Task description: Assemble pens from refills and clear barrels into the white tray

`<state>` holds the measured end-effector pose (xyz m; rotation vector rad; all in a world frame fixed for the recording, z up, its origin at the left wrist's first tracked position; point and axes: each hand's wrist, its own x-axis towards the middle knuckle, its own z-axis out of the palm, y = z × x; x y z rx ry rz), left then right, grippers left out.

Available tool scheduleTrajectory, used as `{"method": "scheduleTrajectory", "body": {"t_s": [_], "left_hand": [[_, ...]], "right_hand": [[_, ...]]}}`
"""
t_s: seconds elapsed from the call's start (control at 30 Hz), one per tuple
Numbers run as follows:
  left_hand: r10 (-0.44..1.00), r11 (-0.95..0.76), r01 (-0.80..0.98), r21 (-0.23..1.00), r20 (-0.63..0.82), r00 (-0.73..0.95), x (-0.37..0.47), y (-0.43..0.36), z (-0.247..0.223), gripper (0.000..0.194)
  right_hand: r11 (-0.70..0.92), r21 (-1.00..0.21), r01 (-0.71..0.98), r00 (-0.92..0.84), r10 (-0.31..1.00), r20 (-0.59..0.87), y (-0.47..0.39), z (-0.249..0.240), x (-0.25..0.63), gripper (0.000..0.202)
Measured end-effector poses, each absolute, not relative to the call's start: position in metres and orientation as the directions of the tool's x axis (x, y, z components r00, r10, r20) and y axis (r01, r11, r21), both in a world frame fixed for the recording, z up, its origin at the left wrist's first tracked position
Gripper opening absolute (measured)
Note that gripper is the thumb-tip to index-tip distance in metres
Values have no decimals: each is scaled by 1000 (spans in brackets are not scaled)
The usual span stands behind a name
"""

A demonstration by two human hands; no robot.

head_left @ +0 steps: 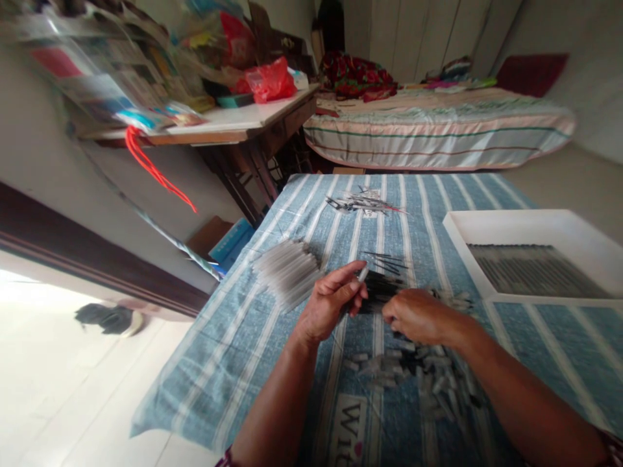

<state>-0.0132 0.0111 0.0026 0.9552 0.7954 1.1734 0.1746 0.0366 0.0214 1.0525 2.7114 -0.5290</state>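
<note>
Blue striped cloth (292, 363) reads "Wit"; left hand (331, 299) and right hand (418, 316) pinch thin black sticks (377, 293).

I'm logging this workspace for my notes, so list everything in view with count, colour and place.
striped cloth: one, blue and white, covering the work surface
grey tubes: one pile, too many to count, left of the hands
thin black rods: a loose few, just beyond the hands
small grey caps: scattered heap, near edge under the right arm
mixed thin pieces: small pile, dark and pale, far end of the cloth
white tray: one, right side, holding a dark row of finished pieces
red bag: one, on the cluttered desk at upper left
bed: one, striped cover, background
left hand: grips a slim grey piece
right hand: closed on something dark, unclear what
</note>
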Motion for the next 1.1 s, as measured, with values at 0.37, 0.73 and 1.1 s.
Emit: {"method": "scheduleTrajectory", "body": {"t_s": [0.37,0.73,1.1], "left_hand": [[963,185,-420,889,-79,256,-18,13,-19,35],[957,207,-429,879,-90,277,-22,10,-23,30],[953,221,-422,879,-103,285,-17,6,-22,30]], "right_hand": [[741,-155,654,-732,567,-377,30,15,165,22],[717,-242,654,-754,592,-284,29,15,166,23],[-55,-987,-149,-489,872,25,44,7,169,16]]}}
